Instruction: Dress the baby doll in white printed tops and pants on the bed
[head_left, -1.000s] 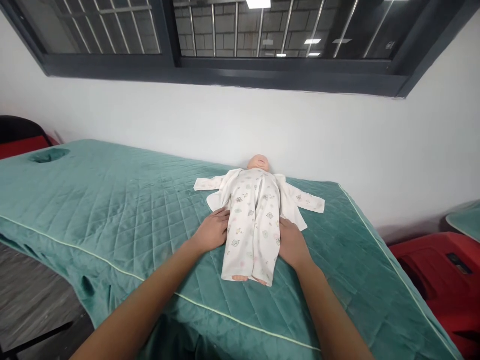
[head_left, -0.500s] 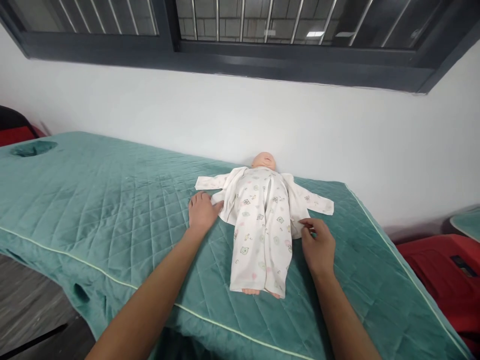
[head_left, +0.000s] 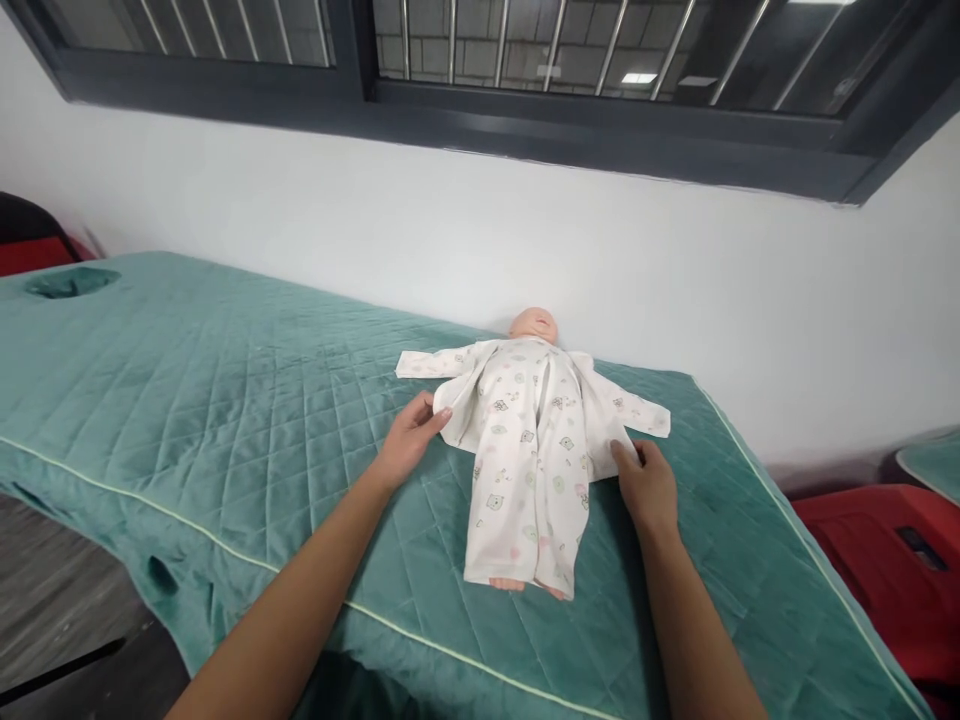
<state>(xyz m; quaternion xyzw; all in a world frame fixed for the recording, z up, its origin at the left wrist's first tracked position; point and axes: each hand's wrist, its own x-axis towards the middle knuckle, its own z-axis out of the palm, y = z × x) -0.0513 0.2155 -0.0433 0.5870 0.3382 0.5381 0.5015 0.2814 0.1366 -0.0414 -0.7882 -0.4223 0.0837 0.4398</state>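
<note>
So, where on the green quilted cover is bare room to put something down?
The widest bare patch of the green quilted cover lies between the oval face hole and the left hand. A narrower strip runs from the right hand to the cover's piped edge. It is crowded around the baby doll in the white printed suit, both hands touching it.

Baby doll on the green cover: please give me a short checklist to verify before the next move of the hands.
1. Doll lies flat on its back, head by the wall: ok.
2. Doll lies inside the edges of the green cover: ok.
3. Left hand touches one open flap of the white jacket: ok.
4. Right hand touches the other flap: ok.
5. Fingers really pinch the flaps: cannot tell.
6. Jacket closed over the printed romper: not ok, both flaps lie open.
</note>
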